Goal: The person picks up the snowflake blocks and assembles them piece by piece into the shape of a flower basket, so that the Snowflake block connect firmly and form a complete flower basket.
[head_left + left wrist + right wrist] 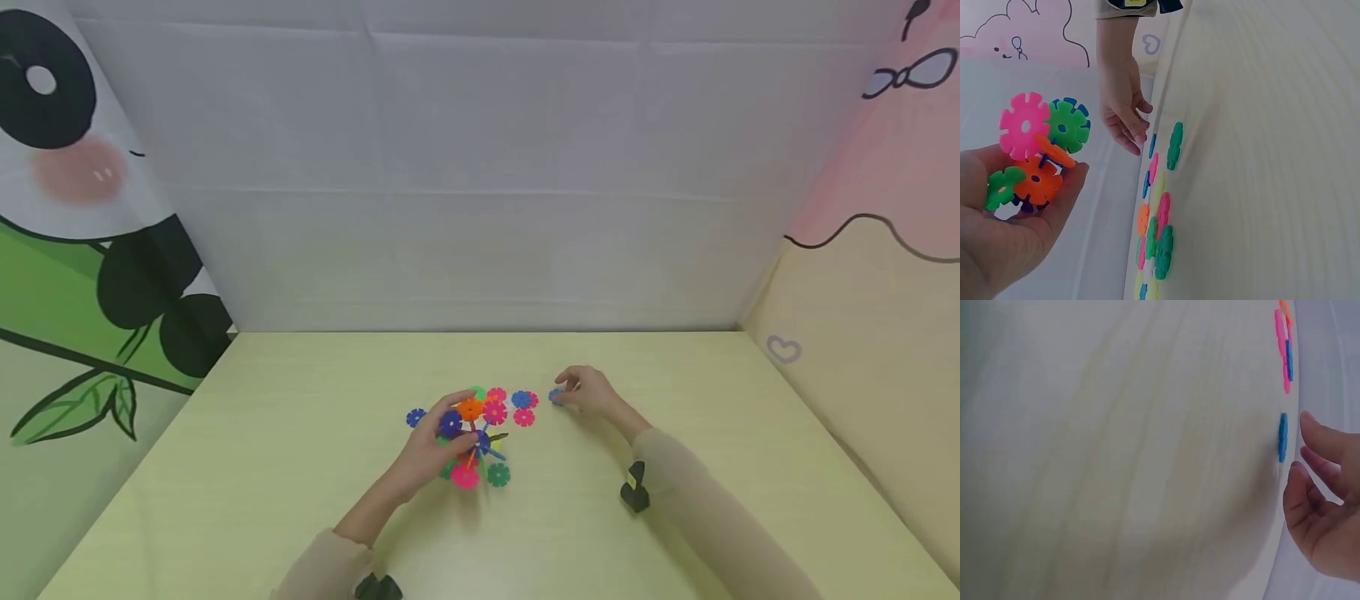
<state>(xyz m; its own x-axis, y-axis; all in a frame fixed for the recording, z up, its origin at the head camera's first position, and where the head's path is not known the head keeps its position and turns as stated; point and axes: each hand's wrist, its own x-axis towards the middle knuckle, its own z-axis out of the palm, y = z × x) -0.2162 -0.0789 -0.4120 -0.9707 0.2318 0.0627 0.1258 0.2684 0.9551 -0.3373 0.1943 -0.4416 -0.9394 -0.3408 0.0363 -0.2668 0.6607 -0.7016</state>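
Pale yellow tabletop [262, 475] fills the lower head view; over it the left hand [429, 454] grips a cluster of notched flower discs [483, 442], thumb and fingers curled round it, and the right hand [591, 393] is beside a lone blue disc [555, 397], right of some loose discs [523, 417]. From the left wrist, the cluster shows pink, green and orange pieces (blue edges peek out too). From the right wrist, the right hand's fingers are parted, loosely bent, near the blue disc on the tabletop.
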